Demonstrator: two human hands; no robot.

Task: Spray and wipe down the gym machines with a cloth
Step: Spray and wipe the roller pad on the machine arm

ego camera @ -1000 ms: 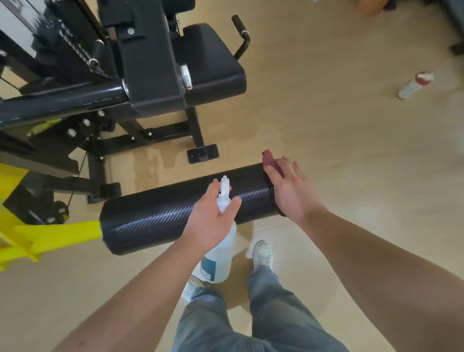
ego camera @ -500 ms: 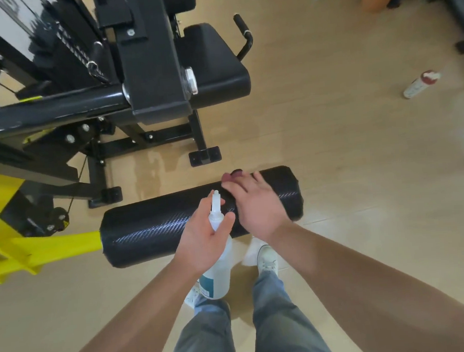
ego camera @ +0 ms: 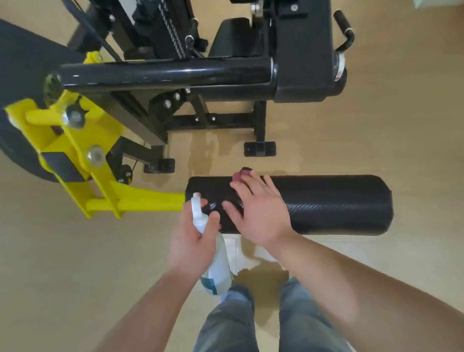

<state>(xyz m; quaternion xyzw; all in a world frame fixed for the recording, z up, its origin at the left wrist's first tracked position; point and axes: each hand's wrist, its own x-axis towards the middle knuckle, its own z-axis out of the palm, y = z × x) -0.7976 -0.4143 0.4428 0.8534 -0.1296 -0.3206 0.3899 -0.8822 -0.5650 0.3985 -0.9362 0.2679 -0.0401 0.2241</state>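
Note:
A black padded roller [ego camera: 334, 205] sticks out sideways from a yellow lever arm [ego camera: 133, 200] of the gym machine. My right hand [ego camera: 256, 211] lies flat on the roller's left part, pressing a dark red cloth [ego camera: 243, 173] against it; only a corner of the cloth shows past my fingertips. My left hand [ego camera: 191, 242] grips a white spray bottle [ego camera: 213, 257] by its neck, just in front of the roller's left end, with the nozzle pointing up and away.
The machine's black frame [ego camera: 168, 73], seat pad [ego camera: 308, 68] and side handle [ego camera: 345, 30] stand beyond the roller. A black round pad [ego camera: 5, 90] is at far left. Wet patches mark the wooden floor [ego camera: 215, 149]. My legs and shoes are below.
My right hand has slid the cloth leftward along the roller, from its right end to near its left end. The view has shifted, showing more of the machine's left side. The left hand still holds the bottle.

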